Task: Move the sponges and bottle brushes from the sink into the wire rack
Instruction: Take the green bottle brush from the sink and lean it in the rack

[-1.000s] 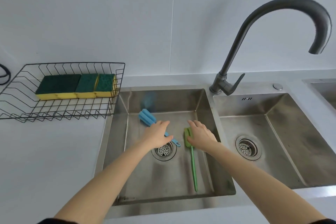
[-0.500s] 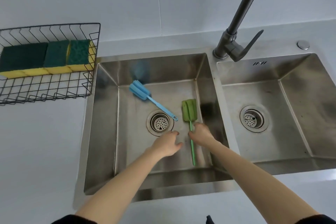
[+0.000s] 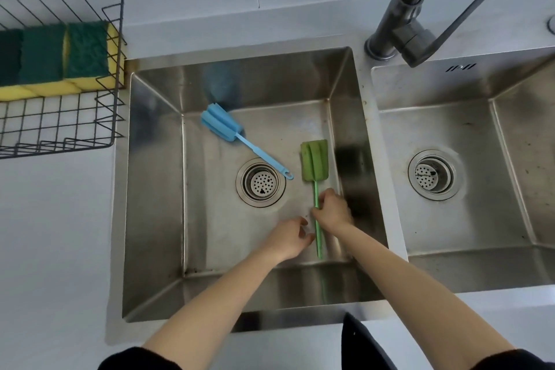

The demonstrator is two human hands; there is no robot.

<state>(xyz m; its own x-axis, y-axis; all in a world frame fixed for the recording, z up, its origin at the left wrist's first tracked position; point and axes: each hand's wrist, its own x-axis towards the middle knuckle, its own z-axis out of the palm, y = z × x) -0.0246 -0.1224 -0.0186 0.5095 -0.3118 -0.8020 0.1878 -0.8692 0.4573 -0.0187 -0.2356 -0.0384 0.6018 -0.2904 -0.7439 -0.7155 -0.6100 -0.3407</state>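
A green bottle brush (image 3: 314, 164) lies on the floor of the left sink basin (image 3: 156, 189), head pointing away from me. My right hand (image 3: 332, 211) pinches its thin handle about halfway along. My left hand (image 3: 289, 237) hovers just left of the handle, fingers curled and apart, holding nothing. A blue bottle brush (image 3: 223, 126) lies diagonally at the back left of the basin, its handle ending beside the drain (image 3: 260, 182). Three green-and-yellow sponges (image 3: 60, 60) sit in the black wire rack (image 3: 118, 21) on the counter to the left.
A dark faucet (image 3: 402, 30) rises between the two basins at the back. The right basin (image 3: 510, 135) has its own drain (image 3: 432, 175). White counter surrounds the sink, and a dark cloth corner (image 3: 360, 342) shows at the front edge.
My view has tilted down and closer. Both hands have drawn back from the brush heads toward me; my right hand now closes on the green brush's handle.
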